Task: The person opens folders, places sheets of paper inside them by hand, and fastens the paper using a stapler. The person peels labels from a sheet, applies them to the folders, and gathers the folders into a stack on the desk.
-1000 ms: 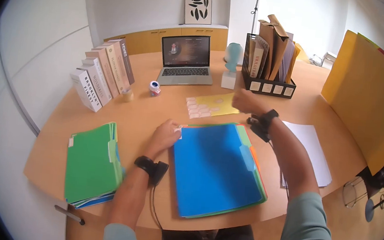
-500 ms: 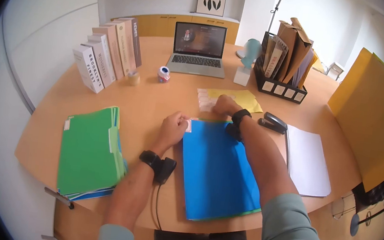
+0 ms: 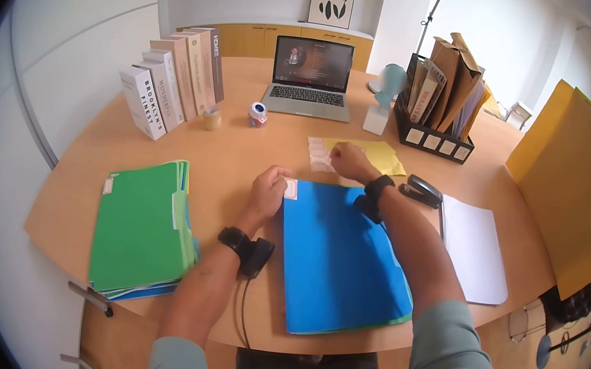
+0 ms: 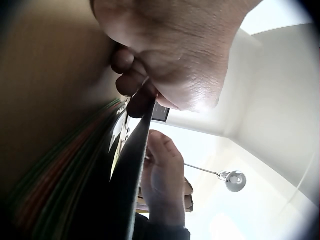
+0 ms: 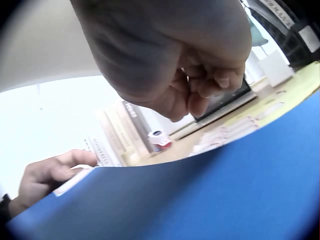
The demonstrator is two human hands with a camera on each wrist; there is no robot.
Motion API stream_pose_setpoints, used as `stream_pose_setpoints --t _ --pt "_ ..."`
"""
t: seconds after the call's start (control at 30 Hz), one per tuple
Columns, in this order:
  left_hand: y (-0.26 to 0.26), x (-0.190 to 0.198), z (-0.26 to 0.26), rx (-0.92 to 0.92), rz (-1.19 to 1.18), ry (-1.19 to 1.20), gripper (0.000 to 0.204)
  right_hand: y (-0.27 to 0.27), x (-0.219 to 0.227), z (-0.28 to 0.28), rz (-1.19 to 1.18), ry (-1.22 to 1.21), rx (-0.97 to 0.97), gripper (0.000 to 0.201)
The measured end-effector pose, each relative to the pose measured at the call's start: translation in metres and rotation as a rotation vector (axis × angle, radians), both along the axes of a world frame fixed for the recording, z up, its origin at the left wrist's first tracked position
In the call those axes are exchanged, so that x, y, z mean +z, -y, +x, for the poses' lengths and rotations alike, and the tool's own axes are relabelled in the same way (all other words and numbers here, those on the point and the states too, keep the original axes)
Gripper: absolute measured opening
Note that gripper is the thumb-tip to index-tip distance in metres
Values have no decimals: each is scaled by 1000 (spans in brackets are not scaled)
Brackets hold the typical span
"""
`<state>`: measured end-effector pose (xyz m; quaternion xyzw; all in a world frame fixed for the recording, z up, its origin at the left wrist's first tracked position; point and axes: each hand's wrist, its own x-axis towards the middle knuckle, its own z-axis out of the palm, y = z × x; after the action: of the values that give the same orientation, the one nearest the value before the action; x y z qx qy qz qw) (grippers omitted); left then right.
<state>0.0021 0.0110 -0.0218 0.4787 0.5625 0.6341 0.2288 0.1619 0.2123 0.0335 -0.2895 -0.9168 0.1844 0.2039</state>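
My left hand (image 3: pixel 268 190) pinches the upper left corner of a blue folder (image 3: pixel 337 262), beside a white label with a reddish border (image 3: pixel 291 189). In the left wrist view that folder's edge stands raised off the green and orange folders (image 4: pixel 60 175) under it, with fingertips beneath the edge. My right hand (image 3: pixel 353 162) hovers past the folder's top edge, over a yellow sheet (image 3: pixel 383 154) with pale labels (image 3: pixel 319 154). Its fingers (image 5: pixel 200 102) are curled, and nothing shows between them in the right wrist view.
Green folders (image 3: pixel 137 228) are stacked at the left. A stapler (image 3: pixel 422 192) and white paper (image 3: pixel 477 256) lie right. Behind are upright books (image 3: pixel 176 83), a tape roll (image 3: pixel 212 119), a small white-and-red object (image 3: pixel 257 114), a laptop (image 3: pixel 311 80), a teal figure (image 3: pixel 390 86) and a black file holder (image 3: pixel 435 142).
My right hand has moved left, from the yellow sheet's right part to above its labels. My left hand stays at the folder's corner, where the label now shows more fully.
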Motion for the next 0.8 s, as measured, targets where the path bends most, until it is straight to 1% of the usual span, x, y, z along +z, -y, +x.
stream_pose_setpoints --t 0.03,0.13,0.23,0.33,0.43,0.5,0.53,0.63,0.73,0.77,0.8 --pt "-1 0 1 -4 39 11 27 19 10 -3 87 -87 15 22" --pt "6 7 2 8 -25 -18 30 64 26 -10 -75 -180 322 27" --pt "12 20 10 -38 16 87 30 85 21 -15 -60 -76 419 30" --pt "23 35 18 -50 -65 245 31 97 19 -18 -53 -52 364 23" --pt "13 13 3 -38 -18 101 27 97 18 -21 -64 -116 346 18" --pt "7 2 -1 -80 15 -104 23 90 17 -23 14 -130 265 17" --pt "6 4 0 -101 36 -205 22 88 19 -22 55 -136 224 16" --pt "10 10 1 -118 -113 -189 20 85 25 -17 24 -160 209 17" --pt "14 15 2 -162 -120 -181 19 100 24 -8 -26 -120 287 19" --pt "12 14 3 -172 -98 -160 17 101 29 -7 -48 -51 235 21" --pt "11 13 4 -181 -78 -138 15 103 33 -5 -38 -47 212 20"
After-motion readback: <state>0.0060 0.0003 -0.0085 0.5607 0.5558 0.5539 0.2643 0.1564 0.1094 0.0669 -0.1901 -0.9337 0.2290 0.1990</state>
